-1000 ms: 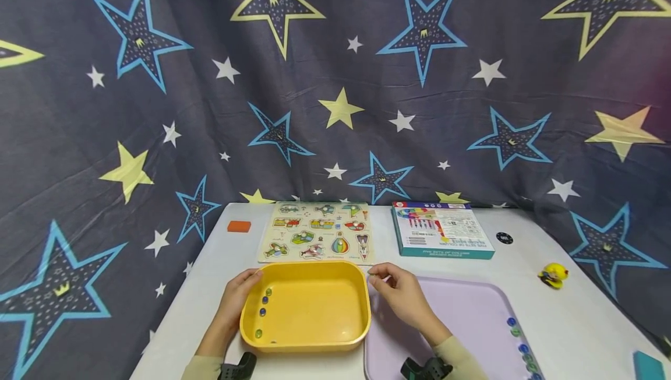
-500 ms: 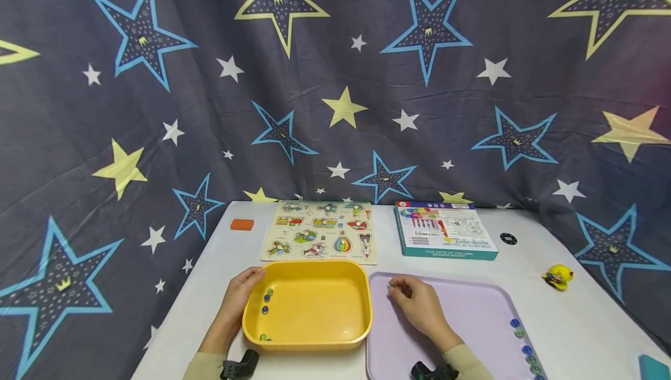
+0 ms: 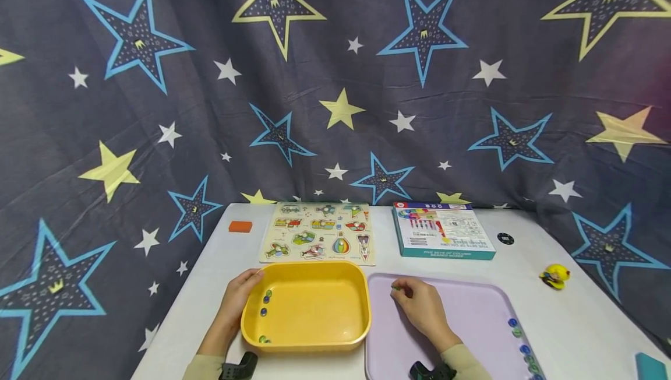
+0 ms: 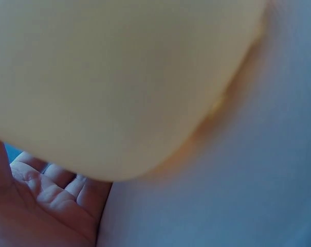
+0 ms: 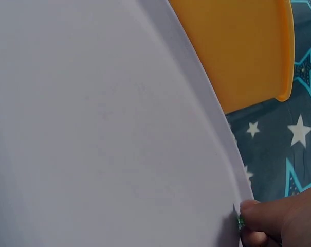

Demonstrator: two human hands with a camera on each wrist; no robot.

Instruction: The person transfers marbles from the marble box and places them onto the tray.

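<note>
My left hand [image 3: 237, 298] grips the left side of a yellow plastic bin [image 3: 320, 339], its fingertips at the rim. In the left wrist view, the curled fingers [image 4: 57, 190] lie against the bin, which hides part of them. Several green and blue glass marbles [image 3: 264, 312] sit along the bin's left inner side. Over the back left part of a lilac tray [image 3: 472, 316], my right hand [image 3: 423, 309] pinches a green marble [image 5: 241, 222] between thumb and fingertips. More blue and green marbles [image 3: 525, 349] line the tray's right edge.
Behind the bin lies a wooden picture puzzle board [image 3: 320, 234], with an orange block [image 3: 240, 227] to its left. A teal-edged box [image 3: 442, 231], a black disc [image 3: 505, 238], a yellow duck toy [image 3: 554, 277] and a teal block [image 3: 652, 366] stand further right.
My right hand has moved right, from the bin's right rim to over the lilac tray, holding the marble. Two marbles at the bin's near left have come closer together. My left hand stays put.
</note>
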